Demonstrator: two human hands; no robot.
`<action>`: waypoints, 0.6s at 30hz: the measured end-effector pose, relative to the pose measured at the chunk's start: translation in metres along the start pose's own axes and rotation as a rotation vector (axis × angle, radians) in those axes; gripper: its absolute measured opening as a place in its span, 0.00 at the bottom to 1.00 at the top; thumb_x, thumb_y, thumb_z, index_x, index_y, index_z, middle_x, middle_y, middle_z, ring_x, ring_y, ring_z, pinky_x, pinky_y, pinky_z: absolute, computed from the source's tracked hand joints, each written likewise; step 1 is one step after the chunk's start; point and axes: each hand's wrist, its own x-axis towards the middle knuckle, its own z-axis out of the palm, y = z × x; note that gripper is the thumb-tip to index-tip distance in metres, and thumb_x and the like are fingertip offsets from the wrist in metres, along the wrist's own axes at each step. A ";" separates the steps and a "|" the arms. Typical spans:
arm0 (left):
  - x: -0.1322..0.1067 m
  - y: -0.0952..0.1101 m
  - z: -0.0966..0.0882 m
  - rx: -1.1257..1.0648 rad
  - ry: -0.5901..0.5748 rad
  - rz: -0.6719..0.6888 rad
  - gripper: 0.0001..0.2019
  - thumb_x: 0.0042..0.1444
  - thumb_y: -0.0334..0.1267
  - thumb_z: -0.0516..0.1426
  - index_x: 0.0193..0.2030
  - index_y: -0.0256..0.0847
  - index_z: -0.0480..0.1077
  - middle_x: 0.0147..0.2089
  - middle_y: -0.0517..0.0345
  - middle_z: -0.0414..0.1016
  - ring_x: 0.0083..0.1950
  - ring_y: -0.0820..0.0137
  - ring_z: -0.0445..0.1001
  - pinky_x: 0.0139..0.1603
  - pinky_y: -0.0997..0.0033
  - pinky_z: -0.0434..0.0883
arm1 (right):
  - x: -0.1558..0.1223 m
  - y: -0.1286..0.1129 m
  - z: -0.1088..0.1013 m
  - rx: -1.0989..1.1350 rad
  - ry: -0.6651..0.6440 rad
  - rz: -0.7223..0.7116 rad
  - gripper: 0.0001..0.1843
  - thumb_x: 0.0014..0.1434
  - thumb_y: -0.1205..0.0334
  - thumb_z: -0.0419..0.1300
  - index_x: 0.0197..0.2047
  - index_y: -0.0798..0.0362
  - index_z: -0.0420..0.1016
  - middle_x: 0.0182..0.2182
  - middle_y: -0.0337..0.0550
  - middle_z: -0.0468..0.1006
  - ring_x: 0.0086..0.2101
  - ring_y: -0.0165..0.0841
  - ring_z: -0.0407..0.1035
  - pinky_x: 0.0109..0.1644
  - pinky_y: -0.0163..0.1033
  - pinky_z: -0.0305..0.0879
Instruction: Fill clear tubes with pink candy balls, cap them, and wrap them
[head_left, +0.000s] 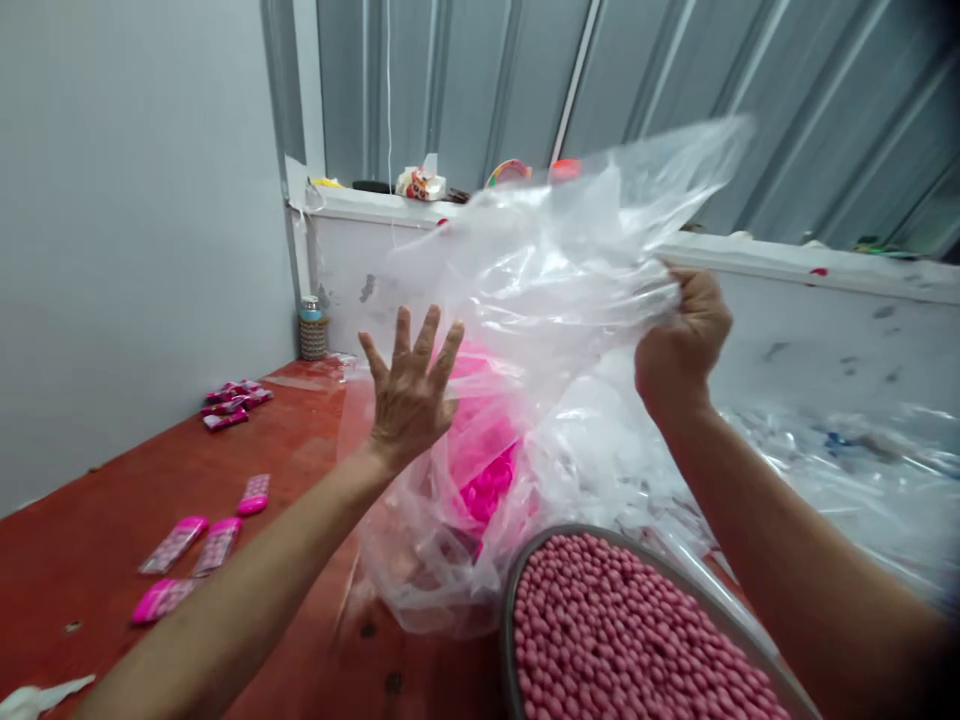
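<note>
My right hand (pixel 684 335) is closed on the edge of a large clear plastic bag (pixel 570 260), pulling it up and out. My left hand (pixel 416 380) has its fingers spread, in front of the bag's left side; whether it touches the film I cannot tell. Bright pink plastic pieces (pixel 487 480) show through the lower part of the bag, which rests on the red surface. Just in front and to the right stands a grey basin (pixel 517 545) full of small pink bead-like balls (pixel 630 630).
Several small pink-capped clear containers (pixel 217 545) lie on the red tabletop (pixel 300 560) at left, with a pile of pink packets (pixel 234 403) by the wall. A woven-sleeved bottle (pixel 313 330) stands in the corner. More clear plastic bags (pixel 847 500) spread at right. A ledge (pixel 360 207) holds small items.
</note>
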 end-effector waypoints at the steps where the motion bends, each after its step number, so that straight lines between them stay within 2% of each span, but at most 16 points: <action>1: 0.001 -0.003 -0.003 0.002 0.018 0.013 0.37 0.46 0.33 0.55 0.63 0.45 0.46 0.67 0.52 0.41 0.66 0.53 0.32 0.59 0.45 0.22 | 0.000 -0.005 -0.001 -0.001 0.013 -0.025 0.07 0.53 0.68 0.50 0.33 0.55 0.68 0.32 0.37 0.72 0.35 0.28 0.66 0.42 0.36 0.60; 5: 0.009 -0.017 -0.008 0.000 0.027 0.003 0.36 0.45 0.26 0.52 0.63 0.44 0.48 0.66 0.52 0.44 0.66 0.55 0.35 0.59 0.45 0.25 | 0.009 -0.012 0.001 -0.122 -0.195 0.027 0.07 0.55 0.64 0.50 0.31 0.56 0.68 0.25 0.37 0.69 0.29 0.29 0.64 0.36 0.37 0.61; 6: 0.011 -0.020 -0.008 -0.002 0.023 -0.001 0.36 0.45 0.26 0.52 0.63 0.43 0.48 0.66 0.52 0.44 0.66 0.55 0.35 0.60 0.45 0.25 | 0.012 -0.011 0.003 -0.138 -0.212 0.006 0.08 0.56 0.63 0.50 0.33 0.56 0.68 0.26 0.38 0.70 0.29 0.29 0.64 0.36 0.37 0.61; 9: 0.011 -0.023 -0.008 -0.001 0.039 0.001 0.36 0.46 0.24 0.51 0.63 0.43 0.46 0.67 0.52 0.40 0.66 0.56 0.33 0.60 0.44 0.27 | 0.017 -0.008 0.018 -0.184 -0.135 -0.090 0.11 0.59 0.63 0.45 0.41 0.54 0.65 0.34 0.43 0.71 0.35 0.31 0.64 0.40 0.38 0.61; 10: 0.009 -0.023 -0.007 0.002 0.046 0.005 0.36 0.46 0.23 0.50 0.63 0.43 0.46 0.67 0.52 0.39 0.66 0.56 0.33 0.60 0.44 0.27 | 0.016 -0.006 0.025 -0.228 -0.165 -0.086 0.12 0.60 0.65 0.43 0.42 0.54 0.65 0.35 0.44 0.72 0.36 0.32 0.64 0.41 0.39 0.61; 12: 0.001 -0.024 -0.002 0.018 0.031 0.012 0.35 0.47 0.22 0.48 0.63 0.44 0.46 0.67 0.51 0.38 0.66 0.56 0.31 0.59 0.42 0.27 | 0.009 -0.002 0.043 -0.380 -0.401 -0.020 0.13 0.58 0.68 0.44 0.44 0.54 0.65 0.35 0.46 0.73 0.37 0.36 0.66 0.40 0.42 0.61; 14: -0.013 -0.026 0.008 0.045 -0.060 0.037 0.34 0.49 0.22 0.47 0.63 0.46 0.46 0.67 0.51 0.37 0.66 0.57 0.30 0.58 0.41 0.28 | -0.004 0.002 0.061 -0.553 -0.701 0.064 0.15 0.55 0.69 0.48 0.46 0.52 0.65 0.35 0.47 0.74 0.37 0.39 0.68 0.39 0.45 0.62; 16: -0.030 -0.033 0.021 0.075 -0.219 0.054 0.33 0.50 0.22 0.46 0.63 0.48 0.46 0.67 0.52 0.36 0.66 0.58 0.28 0.58 0.40 0.30 | -0.020 0.005 0.072 -0.646 -0.933 0.123 0.18 0.54 0.68 0.51 0.49 0.51 0.64 0.38 0.50 0.74 0.40 0.42 0.68 0.40 0.48 0.61; 18: -0.048 -0.044 0.032 0.094 -0.394 0.023 0.32 0.51 0.24 0.45 0.63 0.49 0.46 0.67 0.54 0.34 0.66 0.58 0.27 0.58 0.39 0.32 | -0.034 0.006 0.073 -0.635 -1.097 0.141 0.22 0.53 0.63 0.55 0.52 0.52 0.61 0.45 0.52 0.72 0.44 0.44 0.66 0.44 0.49 0.60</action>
